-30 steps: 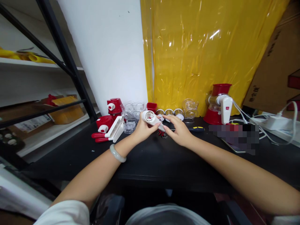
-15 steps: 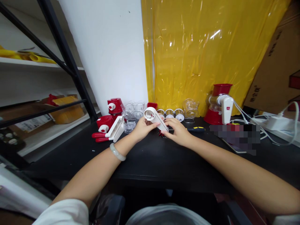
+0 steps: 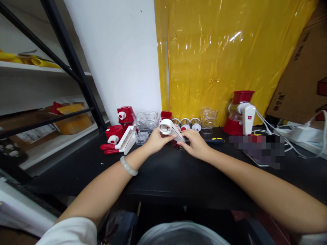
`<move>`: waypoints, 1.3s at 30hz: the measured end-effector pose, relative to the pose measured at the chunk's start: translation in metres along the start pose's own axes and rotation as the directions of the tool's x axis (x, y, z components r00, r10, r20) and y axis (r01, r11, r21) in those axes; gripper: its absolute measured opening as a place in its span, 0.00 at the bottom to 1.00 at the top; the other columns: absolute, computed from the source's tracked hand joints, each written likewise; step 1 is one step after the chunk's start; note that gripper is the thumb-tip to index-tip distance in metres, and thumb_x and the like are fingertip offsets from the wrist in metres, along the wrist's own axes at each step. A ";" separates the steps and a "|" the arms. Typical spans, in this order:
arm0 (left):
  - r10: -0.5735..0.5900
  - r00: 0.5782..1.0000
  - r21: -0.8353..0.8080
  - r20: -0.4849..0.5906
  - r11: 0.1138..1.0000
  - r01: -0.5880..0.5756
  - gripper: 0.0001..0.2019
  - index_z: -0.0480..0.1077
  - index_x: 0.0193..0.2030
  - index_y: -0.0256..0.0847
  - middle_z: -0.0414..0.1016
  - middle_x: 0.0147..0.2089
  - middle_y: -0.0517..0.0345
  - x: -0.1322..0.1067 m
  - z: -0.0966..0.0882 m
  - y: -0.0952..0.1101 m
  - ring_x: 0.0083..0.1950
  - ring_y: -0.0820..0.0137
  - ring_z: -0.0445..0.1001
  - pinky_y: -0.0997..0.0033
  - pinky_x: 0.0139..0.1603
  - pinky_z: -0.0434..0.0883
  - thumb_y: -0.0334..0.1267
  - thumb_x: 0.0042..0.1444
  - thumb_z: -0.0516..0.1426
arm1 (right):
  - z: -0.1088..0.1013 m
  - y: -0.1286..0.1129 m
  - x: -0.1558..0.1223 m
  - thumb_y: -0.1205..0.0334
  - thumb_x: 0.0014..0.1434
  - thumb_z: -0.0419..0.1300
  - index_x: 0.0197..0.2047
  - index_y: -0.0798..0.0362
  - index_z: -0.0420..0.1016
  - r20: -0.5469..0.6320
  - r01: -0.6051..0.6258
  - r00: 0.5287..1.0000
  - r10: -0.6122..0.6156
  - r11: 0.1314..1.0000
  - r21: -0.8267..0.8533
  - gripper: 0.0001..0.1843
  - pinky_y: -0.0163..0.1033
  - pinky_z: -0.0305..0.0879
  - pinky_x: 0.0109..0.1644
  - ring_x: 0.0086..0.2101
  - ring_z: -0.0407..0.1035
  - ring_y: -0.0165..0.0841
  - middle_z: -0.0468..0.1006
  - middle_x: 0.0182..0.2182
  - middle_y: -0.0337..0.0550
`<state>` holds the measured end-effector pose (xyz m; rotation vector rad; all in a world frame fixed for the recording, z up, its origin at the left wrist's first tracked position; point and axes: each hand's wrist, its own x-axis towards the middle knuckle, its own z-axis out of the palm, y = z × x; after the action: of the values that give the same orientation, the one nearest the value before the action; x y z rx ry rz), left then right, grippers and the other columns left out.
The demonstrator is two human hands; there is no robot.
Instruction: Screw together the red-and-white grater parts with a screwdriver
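Note:
Between both hands, above the black table, is a white crank handle [image 3: 167, 126] with a round hollow hub at its upper left end. My left hand [image 3: 156, 140] grips it near the hub, thumb along the near side. At its lower right end, my right hand [image 3: 194, 143] pinches the arm between thumb and fingers. Under the handle lie small red parts [image 3: 177, 145], partly hidden by it. Behind the hands stand several metal grater drums [image 3: 196, 124] with white rims. A red knob [image 3: 183, 129] shows just beyond the right fingers.
At left are red grater bases [image 3: 114, 133], white crank handles with red grips [image 3: 127, 140] and clear plastic parts [image 3: 142, 137]. A screwdriver [image 3: 215, 140] lies right of my hand. Farther right stands an assembled red and white drum grater [image 3: 240, 114], near white cables and a power strip [image 3: 304, 132].
The white crank handle has turned slightly and shifted a little to the right in my hands, uncovering more of the red parts beneath. Both hands keep their hold.

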<state>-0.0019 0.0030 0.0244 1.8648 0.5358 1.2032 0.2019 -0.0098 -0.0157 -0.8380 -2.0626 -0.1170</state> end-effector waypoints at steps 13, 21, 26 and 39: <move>0.006 1.000 -0.036 -0.013 0.999 -0.007 0.24 0.72 0.50 0.36 0.81 0.51 0.44 0.000 0.001 0.000 0.55 0.57 0.78 0.50 0.61 0.71 0.43 0.47 0.69 | -0.004 -0.009 0.003 0.55 0.60 0.63 0.33 0.52 0.71 -0.022 -0.032 0.999 0.033 0.998 0.056 0.10 0.45 0.62 0.42 0.33 0.70 0.37 0.76 0.30 0.44; -0.046 0.998 -0.099 -0.042 0.994 0.042 0.24 0.72 0.46 0.35 0.81 0.50 0.43 0.001 0.004 -0.008 0.52 0.57 0.80 0.51 0.59 0.73 0.43 0.44 0.71 | -0.003 -0.015 0.002 0.55 0.63 0.59 0.34 0.53 0.74 0.023 -0.091 0.996 0.088 0.966 0.242 0.11 0.39 0.65 0.37 0.30 0.71 0.33 0.78 0.29 0.41; -0.066 0.996 -0.057 -0.062 0.996 0.062 0.26 0.73 0.47 0.35 0.81 0.49 0.44 0.000 0.005 -0.009 0.52 0.56 0.80 0.50 0.57 0.74 0.44 0.43 0.71 | -0.003 -0.018 0.004 0.55 0.64 0.58 0.32 0.53 0.74 0.041 -0.141 0.990 0.135 0.960 0.243 0.13 0.37 0.65 0.34 0.28 0.71 0.32 0.78 0.27 0.41; -0.085 0.994 -0.102 -0.069 0.992 0.078 0.25 0.72 0.45 0.35 0.81 0.49 0.44 -0.003 0.010 -0.004 0.51 0.56 0.80 0.51 0.56 0.74 0.44 0.43 0.71 | -0.006 -0.026 0.004 0.57 0.63 0.57 0.28 0.52 0.68 0.002 -0.117 0.993 0.120 0.965 0.234 0.13 0.35 0.60 0.29 0.24 0.65 0.29 0.71 0.22 0.38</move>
<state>0.0058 -0.0006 0.0176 1.7054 0.5766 1.2253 0.1891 -0.0297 -0.0034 -0.8081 -1.9625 0.1834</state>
